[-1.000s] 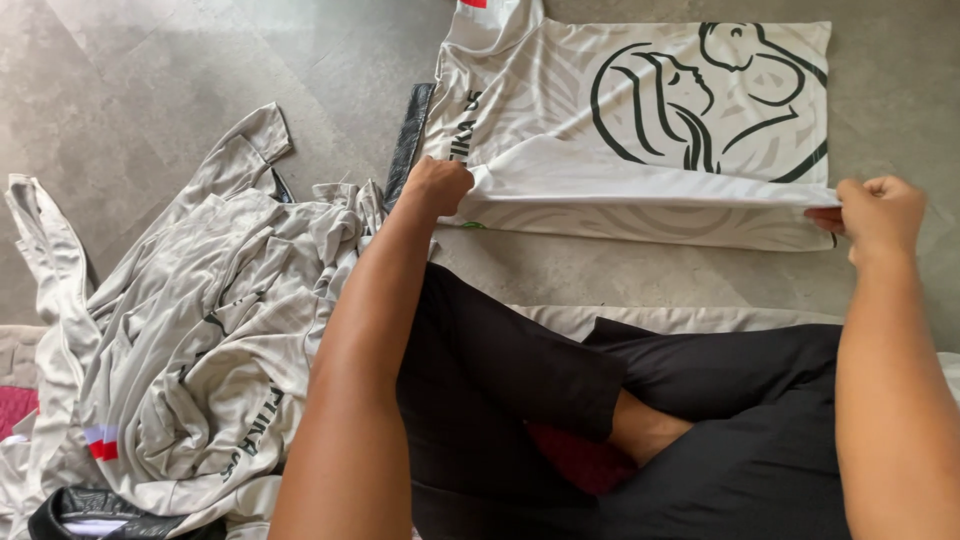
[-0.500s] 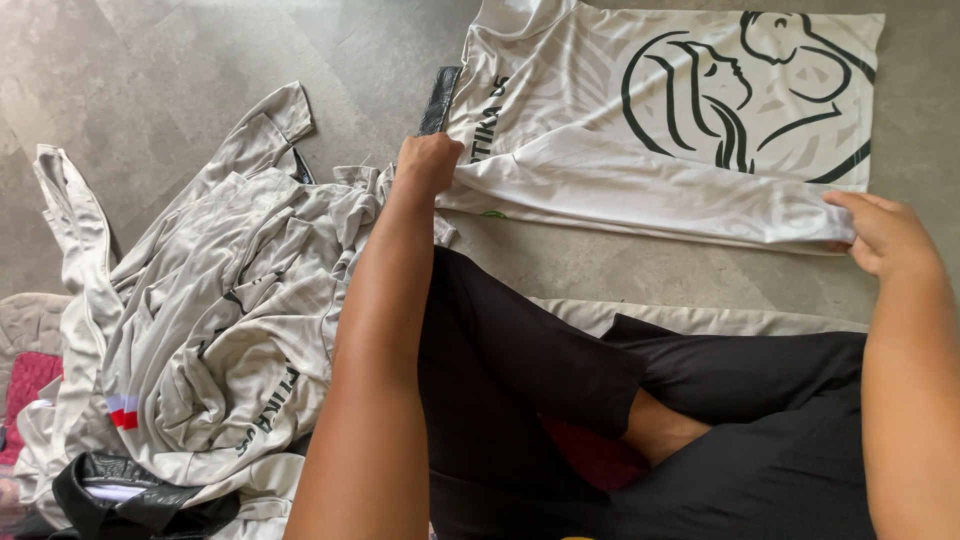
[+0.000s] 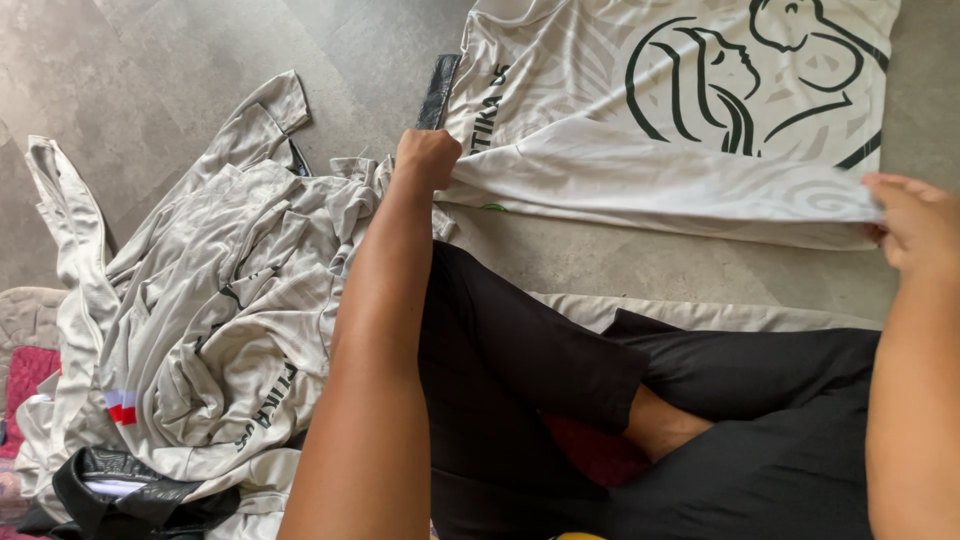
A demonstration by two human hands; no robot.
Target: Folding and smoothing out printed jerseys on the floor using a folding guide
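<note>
Thin, smooth cloth with a faint sheen and a flat dark print: the white shirt (image 3: 660,130) spread on the floor (image 3: 180,50). Matt grey stone-like floor, mottled. Left of the shirt, a rumpled pile of pale shirts (image 3: 200,300), same soft fabric. Below the shirt, matt black trousers (image 3: 560,400).

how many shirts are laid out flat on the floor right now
1: the white printed shirt lies spread ahead, its near fold held by the left hand and right hand. The crumpled pile at left may hide several more.
</note>
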